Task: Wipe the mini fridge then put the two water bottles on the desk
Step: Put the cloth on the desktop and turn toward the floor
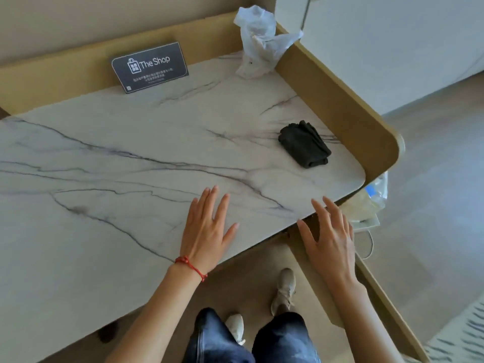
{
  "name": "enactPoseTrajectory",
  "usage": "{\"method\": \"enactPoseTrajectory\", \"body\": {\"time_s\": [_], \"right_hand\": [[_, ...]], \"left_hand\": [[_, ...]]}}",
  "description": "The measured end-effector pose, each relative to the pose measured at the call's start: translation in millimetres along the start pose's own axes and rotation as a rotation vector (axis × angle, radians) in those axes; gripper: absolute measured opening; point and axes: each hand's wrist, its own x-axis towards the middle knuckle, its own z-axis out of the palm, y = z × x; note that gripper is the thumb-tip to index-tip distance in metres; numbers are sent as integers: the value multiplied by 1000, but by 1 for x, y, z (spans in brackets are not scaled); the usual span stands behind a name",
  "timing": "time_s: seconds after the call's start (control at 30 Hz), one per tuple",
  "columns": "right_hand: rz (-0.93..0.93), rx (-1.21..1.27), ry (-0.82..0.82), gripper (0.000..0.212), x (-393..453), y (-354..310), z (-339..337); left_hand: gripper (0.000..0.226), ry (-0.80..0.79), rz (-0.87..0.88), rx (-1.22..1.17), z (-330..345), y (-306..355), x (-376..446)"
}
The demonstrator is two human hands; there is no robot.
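2 hands (left (207, 229), right (331, 239)) spread; desk (117, 166): 1 cloth (303, 144).

This looks like a hotel guest room. A marble-patterned table (131, 158) with a raised tan surround carries a dark card (149, 66) printed "The Shop" with small text and a QR code; pale wood flooring (432, 205) lies beside it.

On my white marble-veined desk (131, 158) I count: one folded dark cloth (303, 144) near its right edge; one black "The Shop" card (149, 66) at its back; one crumpled white plastic bag (259, 40) in its far right corner. Over its near edge, my two bare hands: left hand (207, 231), right hand (331, 242).
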Motion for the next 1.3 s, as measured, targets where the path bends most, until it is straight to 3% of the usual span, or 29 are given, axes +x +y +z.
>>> {"method": "enactPoseTrajectory", "body": {"time_s": [0.4,0.93,1.3], "right_hand": [[314,-11,117,54,-101,50,-46],[749,-99,353,51,-315,175,-118],[1124,-153,470,49,-431,185,-122]], "left_hand": [[54,-139,227,-33,6,50,-25],[55,-264,741,-45,54,260,-104],[54,-349,1146,-57,83,349,-145]]}}
